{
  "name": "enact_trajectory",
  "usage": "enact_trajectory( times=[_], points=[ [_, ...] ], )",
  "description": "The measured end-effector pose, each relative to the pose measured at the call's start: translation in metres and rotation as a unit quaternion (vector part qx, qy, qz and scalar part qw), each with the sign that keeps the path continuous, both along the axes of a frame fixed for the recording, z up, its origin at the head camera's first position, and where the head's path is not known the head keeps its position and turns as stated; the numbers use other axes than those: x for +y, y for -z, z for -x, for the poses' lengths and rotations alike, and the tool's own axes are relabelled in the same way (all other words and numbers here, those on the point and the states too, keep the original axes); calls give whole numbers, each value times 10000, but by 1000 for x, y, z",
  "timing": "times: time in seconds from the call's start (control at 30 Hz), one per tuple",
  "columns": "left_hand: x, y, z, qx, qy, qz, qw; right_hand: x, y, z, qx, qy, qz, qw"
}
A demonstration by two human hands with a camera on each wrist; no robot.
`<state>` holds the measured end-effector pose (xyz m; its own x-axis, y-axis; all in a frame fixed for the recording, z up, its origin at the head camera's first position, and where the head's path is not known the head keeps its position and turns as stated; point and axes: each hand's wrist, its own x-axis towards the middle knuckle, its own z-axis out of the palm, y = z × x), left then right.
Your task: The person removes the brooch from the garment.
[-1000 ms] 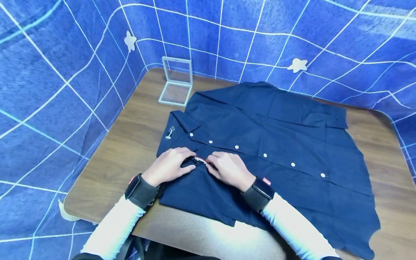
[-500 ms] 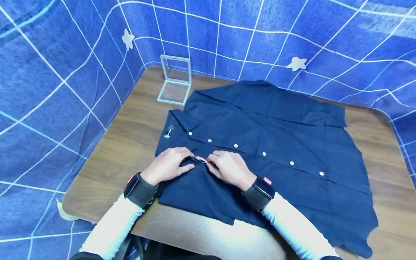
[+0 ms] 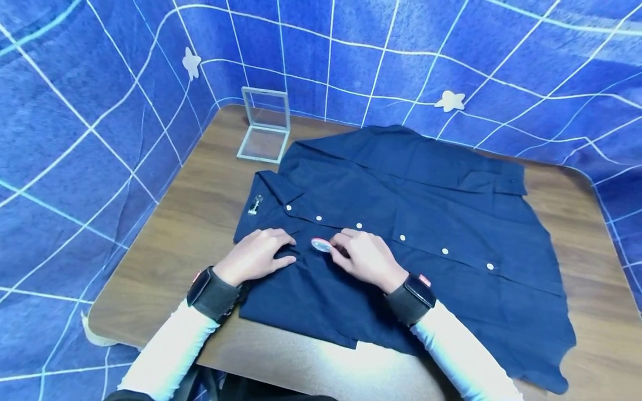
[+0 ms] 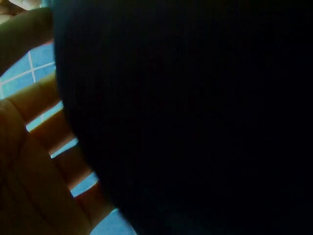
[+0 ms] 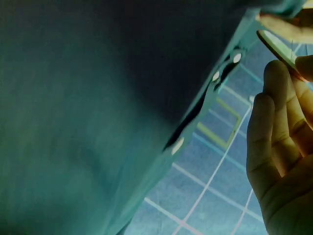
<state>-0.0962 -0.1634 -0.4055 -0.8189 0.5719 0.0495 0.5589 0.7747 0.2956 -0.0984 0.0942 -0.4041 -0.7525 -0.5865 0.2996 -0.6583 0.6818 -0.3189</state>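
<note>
The right hand (image 3: 368,259) pinches the red-rimmed disc (image 3: 320,244) by its edge over the navy shirt (image 3: 441,206), probably to keep its face uncovered. The left hand (image 3: 257,256), thumb apart from loose fingers, rests on cloth (perhaps steadying it). Beyond, a clear case (image 3: 264,129) stands open.

An open frame (image 3: 267,129) stands on a wooden table (image 3: 198,209); two pale stars (image 3: 450,101) dot blue cloth (image 3: 353,67).

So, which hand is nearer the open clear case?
Left: the left hand is over the shirt, in front of the case; the right hand, pinching a disc, is farther off, rightward.
</note>
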Motion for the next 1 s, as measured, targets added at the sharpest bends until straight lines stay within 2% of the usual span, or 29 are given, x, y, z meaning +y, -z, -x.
enact_trajectory(
  times=[0.13, 0.27, 0.43, 0.57, 0.77, 1.0],
  points=[
    [3, -11, 3, 204, 30, -257, 9995, 15, -6, 3, -14, 180, 294, 9994],
    [11, -27, 8, 273, -54, -553, 9981, 32, -15, 8, 38, 368, 670, 9971],
    [34, -51, 14, 252, -13, -950, 9952, 54, -31, 15, 23, 506, 1254, 9908],
    [59, -67, 21, 422, 214, -1322, 9901, 69, -42, 17, 124, 611, 1692, 9836],
    [89, -76, 30, 638, 392, -1756, 9816, 82, -54, 16, 271, 712, 2288, 9705],
    [111, -82, 31, 533, 440, -2402, 9683, 89, -63, 10, 286, 969, 2697, 9576]
  ],
)
